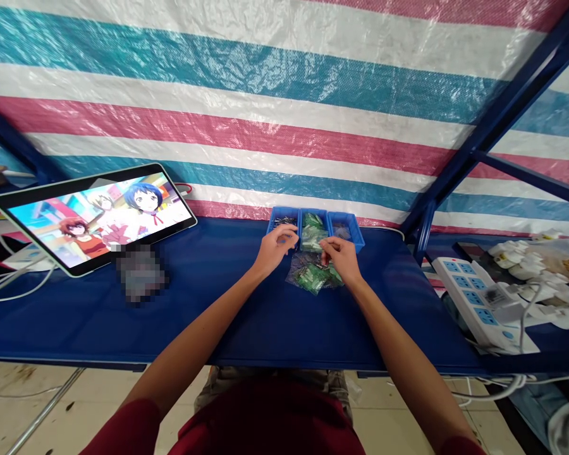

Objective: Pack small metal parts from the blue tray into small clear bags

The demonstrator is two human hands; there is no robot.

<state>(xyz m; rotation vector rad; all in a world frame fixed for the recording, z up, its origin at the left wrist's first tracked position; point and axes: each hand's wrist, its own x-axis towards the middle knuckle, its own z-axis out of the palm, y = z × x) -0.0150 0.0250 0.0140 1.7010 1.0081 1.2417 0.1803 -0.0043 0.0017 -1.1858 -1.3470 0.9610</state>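
Observation:
My left hand point(275, 248) is at the front edge of the left blue bin point(271, 222), which holds small dark metal pieces like screws. Its thumb and fingers curl together, and anything between them is too small to name. My right hand point(341, 255) is closed in a pinch before the right bin point(359, 236), where small clear bags point(342, 231) lie; what it grips is hard to see. Between my hands stands the middle bin with green-and-clear packets point(313, 226). More green-and-clear packets point(313, 278) are piled on the blue table below my hands.
A tablet point(109, 215) showing a cartoon leans at the left, with a blurred-out object point(141, 275) before it. At the right are a white power strip point(478, 303), cables and white fittings point(526, 265). A blue frame post point(483, 133) slants before a striped tarp point(265, 82).

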